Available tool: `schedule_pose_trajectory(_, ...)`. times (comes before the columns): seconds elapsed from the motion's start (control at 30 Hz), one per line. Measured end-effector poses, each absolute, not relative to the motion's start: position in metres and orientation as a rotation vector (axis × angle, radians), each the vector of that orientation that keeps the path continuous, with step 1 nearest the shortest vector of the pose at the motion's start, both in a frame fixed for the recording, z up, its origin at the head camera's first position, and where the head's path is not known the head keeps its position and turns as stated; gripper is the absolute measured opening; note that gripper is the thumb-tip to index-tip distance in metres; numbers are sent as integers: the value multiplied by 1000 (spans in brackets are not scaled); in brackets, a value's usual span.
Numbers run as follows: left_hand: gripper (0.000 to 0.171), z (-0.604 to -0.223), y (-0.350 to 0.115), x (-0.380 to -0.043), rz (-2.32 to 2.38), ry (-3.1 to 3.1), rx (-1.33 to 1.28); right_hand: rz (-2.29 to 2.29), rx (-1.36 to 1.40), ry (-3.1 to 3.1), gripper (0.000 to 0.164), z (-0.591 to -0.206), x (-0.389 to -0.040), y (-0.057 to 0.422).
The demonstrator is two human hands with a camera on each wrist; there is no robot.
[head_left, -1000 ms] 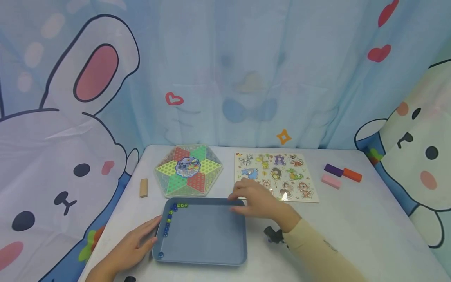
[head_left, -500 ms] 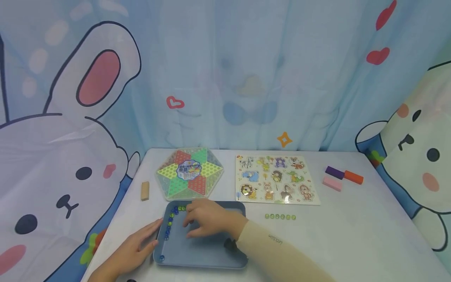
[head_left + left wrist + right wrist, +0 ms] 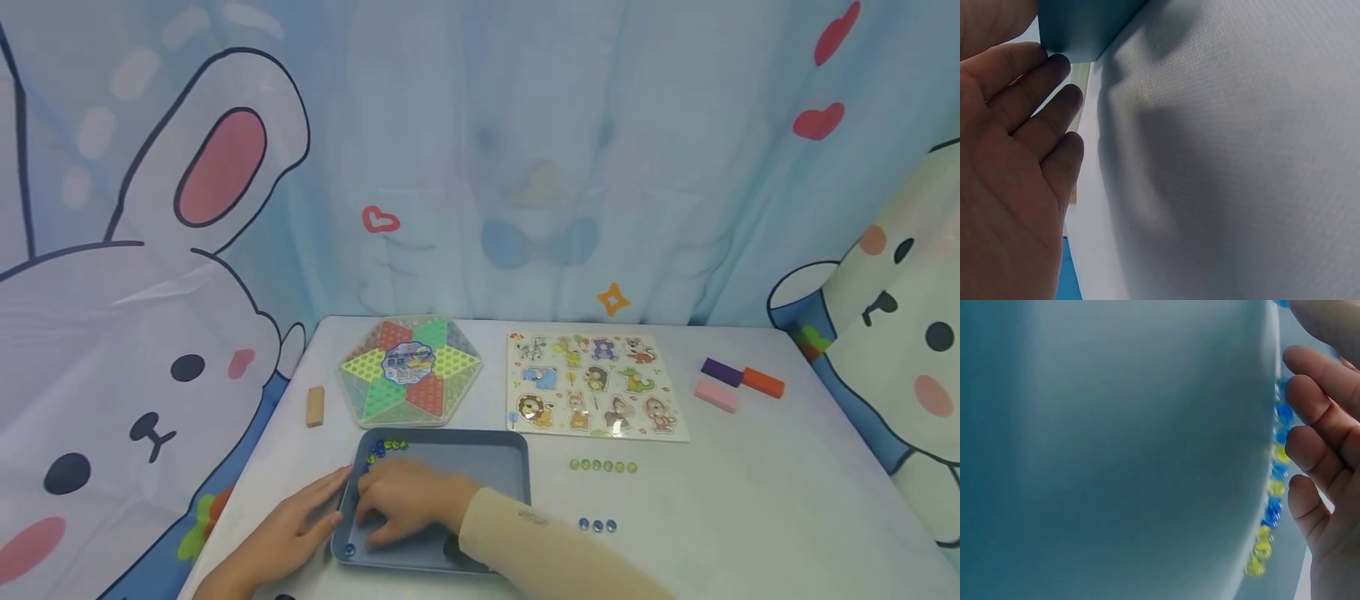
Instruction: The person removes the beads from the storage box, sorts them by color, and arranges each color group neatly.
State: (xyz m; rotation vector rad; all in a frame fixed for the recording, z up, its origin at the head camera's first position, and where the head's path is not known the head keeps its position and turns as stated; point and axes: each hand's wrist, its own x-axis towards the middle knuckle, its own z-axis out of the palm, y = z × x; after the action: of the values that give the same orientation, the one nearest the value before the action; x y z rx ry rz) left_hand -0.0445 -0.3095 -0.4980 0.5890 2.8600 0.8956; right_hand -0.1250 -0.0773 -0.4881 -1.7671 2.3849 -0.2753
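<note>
A shallow blue-grey tray [image 3: 487, 454] holds blue and yellow-green marbles [image 3: 390, 445] lined along its upper left corner and left side. One blue marble [image 3: 349, 550] lies alone in the lower left corner. My right hand [image 3: 408, 500] reaches into the tray, fingers bent loosely over the left-hand marbles and hiding some of them. In the right wrist view its fingertips [image 3: 1305, 447] are right beside the marble line [image 3: 1280, 453], the thumb apart from them and nothing held. My left hand [image 3: 281, 529] rests against the tray's left side, its fingers extended along the outer wall [image 3: 1082, 31].
Right of the tray lie a row of yellow-green marbles [image 3: 597, 466] and three blue marbles [image 3: 597, 526]. Behind stand a hexagonal Chinese checkers board [image 3: 367, 367] and an animal puzzle board [image 3: 555, 421]. A wooden block [image 3: 315, 406] lies left; purple [image 3: 722, 372], orange [image 3: 763, 382] and pink blocks [image 3: 717, 395] lie right.
My right hand has moved left from the tray's right edge to the marbles at its left side. The marble rows on the table have come into view. My left hand stays put.
</note>
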Motion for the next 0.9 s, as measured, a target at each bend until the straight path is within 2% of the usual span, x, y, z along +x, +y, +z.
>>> schedule_pose_trajectory(0.63, 54, -506, -312, -46, 954, 2917, 734, -250, -1858, 2244, 21, -491, -112, -93)
schedule_pose_trajectory(0.9, 54, -505, -312, -45, 932, 2933, 707, -256, -1878, 2258, 16, -488, -115, -87)
